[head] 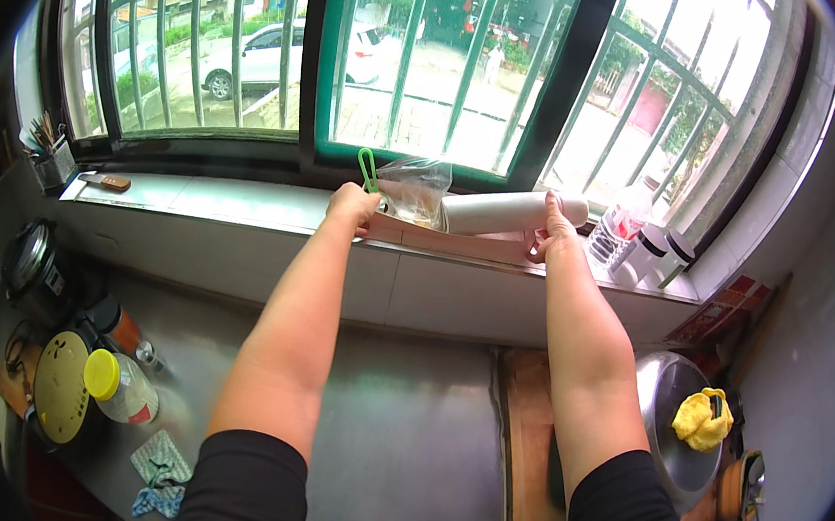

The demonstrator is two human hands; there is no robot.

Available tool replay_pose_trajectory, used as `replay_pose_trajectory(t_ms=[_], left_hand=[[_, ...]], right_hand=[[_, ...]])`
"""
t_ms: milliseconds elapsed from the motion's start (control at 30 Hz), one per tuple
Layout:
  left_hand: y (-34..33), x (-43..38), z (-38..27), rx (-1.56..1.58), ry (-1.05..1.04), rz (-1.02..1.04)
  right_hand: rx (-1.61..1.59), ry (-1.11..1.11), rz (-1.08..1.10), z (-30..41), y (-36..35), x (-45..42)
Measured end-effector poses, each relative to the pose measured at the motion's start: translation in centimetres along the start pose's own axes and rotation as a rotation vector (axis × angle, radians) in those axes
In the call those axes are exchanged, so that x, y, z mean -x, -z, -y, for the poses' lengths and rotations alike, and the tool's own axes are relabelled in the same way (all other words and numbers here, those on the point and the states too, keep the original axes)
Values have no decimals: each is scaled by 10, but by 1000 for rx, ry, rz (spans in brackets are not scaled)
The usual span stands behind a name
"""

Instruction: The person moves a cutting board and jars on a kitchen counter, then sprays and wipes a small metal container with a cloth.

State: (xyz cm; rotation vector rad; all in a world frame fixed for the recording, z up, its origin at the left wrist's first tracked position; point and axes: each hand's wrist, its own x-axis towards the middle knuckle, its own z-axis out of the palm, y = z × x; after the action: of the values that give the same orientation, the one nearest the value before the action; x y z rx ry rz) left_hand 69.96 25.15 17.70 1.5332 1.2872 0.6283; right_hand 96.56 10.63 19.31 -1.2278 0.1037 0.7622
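Note:
Both arms reach forward to the tiled window sill. My left hand [356,207] grips the left end of a long, shallow pinkish tray [454,246], beside a green-handled utensil [368,169]. My right hand [556,228] holds the tray's right end, its thumb up against a white roll [496,212]. The roll lies along the tray, and a clear plastic bag [417,189] sits between it and the green handle. The tray is at the sill's front edge; whether it rests on the sill cannot be told.
Right on the sill stand a plastic bottle [621,222] and lidded jars [639,254]; left, a knife [107,182] and a mesh holder [54,163]. Below are a pressure cooker [34,271], a yellow-lidded jar [122,390], cloths [160,466] and a metal wok lid or basin [666,417] with a yellow cloth [702,421].

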Motion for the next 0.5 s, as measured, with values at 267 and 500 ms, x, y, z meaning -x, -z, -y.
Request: replay_pose_trajectory(t_ms=[267, 500], left_hand=[[-8, -13, 16, 184, -72, -245], [57, 82, 42, 395, -27, 70]], right_hand=[[44, -79, 109, 5, 11, -8], [21, -32, 291, -26, 20, 51]])
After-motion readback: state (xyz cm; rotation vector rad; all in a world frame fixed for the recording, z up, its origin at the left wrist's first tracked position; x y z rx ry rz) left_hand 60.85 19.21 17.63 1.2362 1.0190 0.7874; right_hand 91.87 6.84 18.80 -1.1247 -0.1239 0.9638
